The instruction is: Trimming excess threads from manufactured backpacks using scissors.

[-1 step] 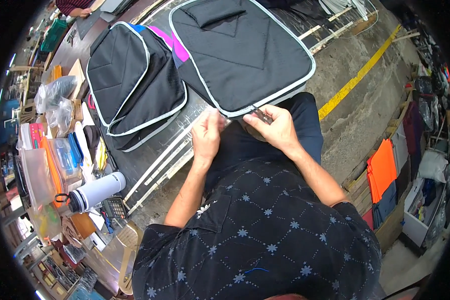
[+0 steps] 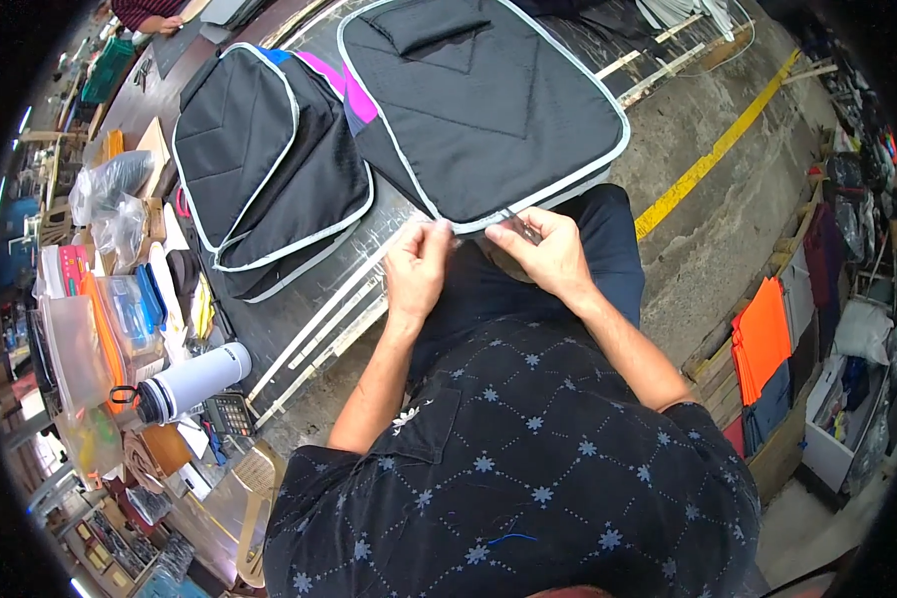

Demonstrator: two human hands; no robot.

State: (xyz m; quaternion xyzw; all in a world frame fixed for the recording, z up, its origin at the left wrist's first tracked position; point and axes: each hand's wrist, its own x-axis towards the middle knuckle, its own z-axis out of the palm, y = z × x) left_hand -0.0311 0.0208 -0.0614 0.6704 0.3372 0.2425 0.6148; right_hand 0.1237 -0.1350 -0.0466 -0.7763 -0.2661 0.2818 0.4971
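Note:
A large black quilted backpack with light grey edge binding lies in front of me, its lower edge over my lap. At the binding's lower left corner, my left hand has thumb and fingers pinched together; what sits between them is too small to tell. Just to the right, my right hand is closed around a small dark metal tool, like thread snips, whose tip reaches the bound edge. Most of the tool is hidden by the fingers. A second black backpack rests to the left.
The dark worktable carries pale strips. On its left are a white bottle, a calculator and plastic bags. A person's hand shows at the far left. Orange fabric hangs to the right.
My left hand has shifted slightly right along the backpack's lower edge. My right hand has barely moved.

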